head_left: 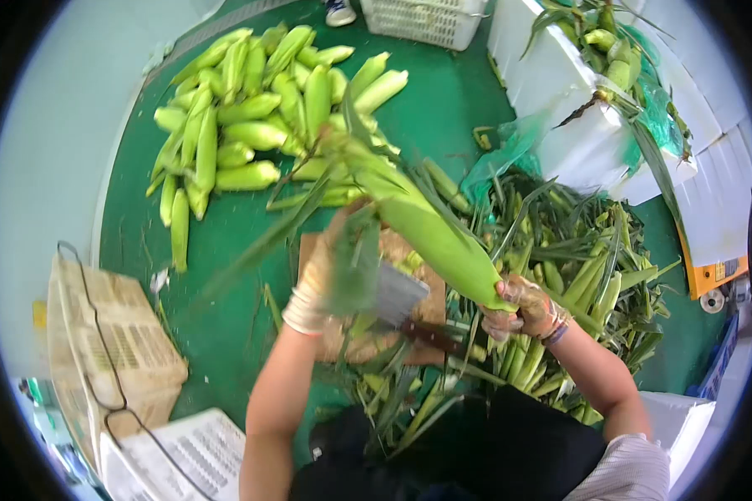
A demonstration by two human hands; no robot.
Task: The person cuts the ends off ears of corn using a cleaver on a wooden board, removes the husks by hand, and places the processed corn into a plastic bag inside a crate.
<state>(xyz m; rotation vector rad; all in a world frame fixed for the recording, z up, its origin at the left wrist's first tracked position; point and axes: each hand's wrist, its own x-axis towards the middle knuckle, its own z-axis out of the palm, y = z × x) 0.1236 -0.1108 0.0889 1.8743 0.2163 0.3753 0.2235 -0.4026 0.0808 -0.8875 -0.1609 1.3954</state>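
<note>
Beneath us spreads one green floor [443, 108], bearing one heap of leafy husks and ears [576, 275] at right, too tangled to count, and one pile of pale-green corn ears [251, 106] at upper left, over twenty, overlapping. One white box [551, 83] with leafy ears on it stands upper right; we count three plastic crates, one at the top [426, 18] and two at lower left [121, 342]. One chopping board [330, 334] lies before us, partly covered by one large corn ear [430, 238] raised above it, and one cleaver [397, 296] rests there. A blurred leaf [355, 267] obscures our left grip [316, 263], near the ear's leafy end; how closed it is, we cannot tell. Our right grip [518, 309] clasps the ear's lower end.
</note>
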